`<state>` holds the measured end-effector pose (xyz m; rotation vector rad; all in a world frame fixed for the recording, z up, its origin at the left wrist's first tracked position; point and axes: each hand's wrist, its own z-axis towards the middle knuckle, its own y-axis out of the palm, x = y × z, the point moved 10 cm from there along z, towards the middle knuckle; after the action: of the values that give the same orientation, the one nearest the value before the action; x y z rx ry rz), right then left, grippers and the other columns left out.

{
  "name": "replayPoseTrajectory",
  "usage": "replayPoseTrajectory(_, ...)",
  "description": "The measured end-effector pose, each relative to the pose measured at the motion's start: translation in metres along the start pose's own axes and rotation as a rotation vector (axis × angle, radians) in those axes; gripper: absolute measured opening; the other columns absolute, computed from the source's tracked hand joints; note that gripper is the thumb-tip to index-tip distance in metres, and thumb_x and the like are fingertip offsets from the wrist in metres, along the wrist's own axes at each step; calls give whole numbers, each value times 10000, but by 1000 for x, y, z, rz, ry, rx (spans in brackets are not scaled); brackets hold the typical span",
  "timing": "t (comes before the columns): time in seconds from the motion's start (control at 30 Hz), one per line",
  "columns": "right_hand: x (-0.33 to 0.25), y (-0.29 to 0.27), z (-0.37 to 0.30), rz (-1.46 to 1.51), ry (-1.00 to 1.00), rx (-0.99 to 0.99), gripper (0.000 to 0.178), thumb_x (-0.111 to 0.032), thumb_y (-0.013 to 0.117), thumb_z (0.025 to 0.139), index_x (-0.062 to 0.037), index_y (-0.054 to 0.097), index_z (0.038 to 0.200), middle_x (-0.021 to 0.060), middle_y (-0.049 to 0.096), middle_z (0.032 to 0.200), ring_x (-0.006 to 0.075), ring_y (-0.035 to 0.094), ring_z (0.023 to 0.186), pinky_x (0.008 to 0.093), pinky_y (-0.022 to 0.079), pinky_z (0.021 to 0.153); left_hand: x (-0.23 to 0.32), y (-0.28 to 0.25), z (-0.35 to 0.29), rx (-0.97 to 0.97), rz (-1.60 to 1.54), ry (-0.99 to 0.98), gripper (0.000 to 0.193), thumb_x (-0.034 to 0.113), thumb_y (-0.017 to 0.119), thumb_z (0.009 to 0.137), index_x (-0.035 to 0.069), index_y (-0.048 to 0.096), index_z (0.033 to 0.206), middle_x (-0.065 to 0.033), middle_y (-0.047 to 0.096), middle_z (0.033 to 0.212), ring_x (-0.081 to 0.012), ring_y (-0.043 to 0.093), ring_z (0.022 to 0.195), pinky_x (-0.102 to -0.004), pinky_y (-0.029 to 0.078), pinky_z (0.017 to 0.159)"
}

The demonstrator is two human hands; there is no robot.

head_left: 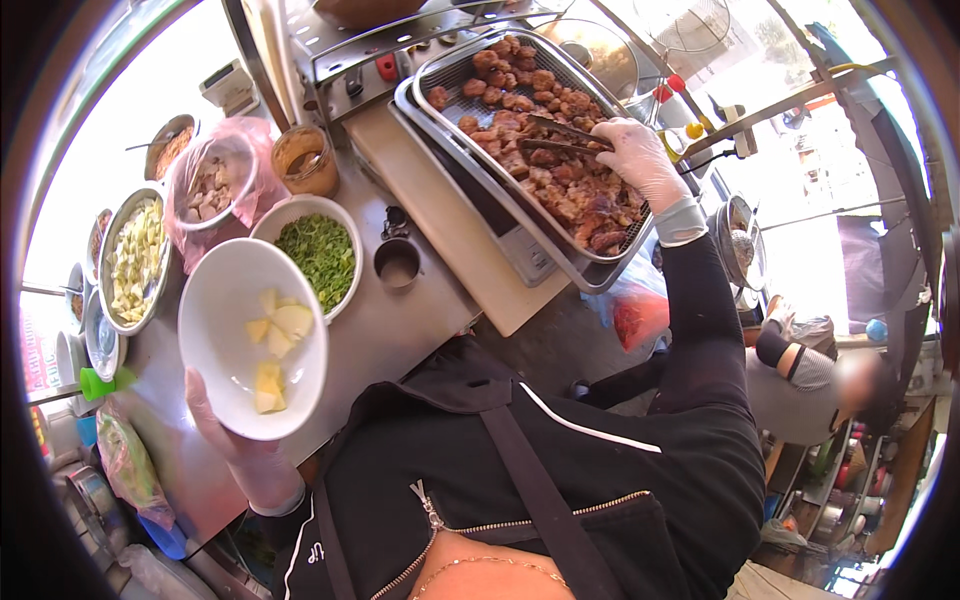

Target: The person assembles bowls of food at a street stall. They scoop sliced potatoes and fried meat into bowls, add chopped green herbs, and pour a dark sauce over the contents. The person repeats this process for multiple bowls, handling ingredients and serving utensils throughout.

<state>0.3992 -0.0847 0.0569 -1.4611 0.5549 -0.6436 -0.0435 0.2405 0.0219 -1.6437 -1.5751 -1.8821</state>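
Note:
My left hand [237, 440], in a thin clear glove, grips the near side of a white bowl [212, 320]. Inside the tilted bowl lie several pale yellow chunks [290, 320], whose kind I cannot tell. A gloved right hand [640, 160], mine, is closed on dark tongs [560, 138]. The tongs' tips reach over browned meat pieces [555, 185], and I cannot tell whether anything is between them. A metal tray [600, 258] holds this meat, with rounder browned pieces [505, 65] towards its far end.
Chopped green herbs fill a white bowl [352, 285] beyond mine. Nearby are a metal cup [398, 264], a brown-smeared jar [305, 160] and a bowl of pale diced pieces [135, 260]. A scale [530, 258] and cutting board [375, 140] sit beneath the tray. Another person [800, 390] is at right.

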Motion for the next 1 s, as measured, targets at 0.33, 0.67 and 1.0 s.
replayPoseTrajectory(0.33,52,-54,-11,272,47,211,266,-193,609,854,-71,657,1085,162,650,1001,340,641,902,403,496,854,-102,117,-10,-274,-48,-341,599,369,453,1000,-50,381,1422,-212,518,1371,-314,549,1241,-433,436,1066)
replayPoseTrajectory(0.67,14,-12,45,30,-52,-18,323,-253,601,884,-86,664,1154,171,690,1024,352,656,985,456,511,879,-151,180,1,-382,23,-462,601,345,450,1012,-47,327,1450,-222,482,1410,-318,525,1278,-439,442,1079)
replayPoseTrajectory(1.0,1,-78,3,481,-92,-52,286,-129,648,861,-6,667,1119,164,688,886,231,677,823,345,512,786,-155,200,12,-399,39,-438,588,332,432,1024,-36,311,1465,-208,465,1430,-302,501,1304,-436,421,1094)
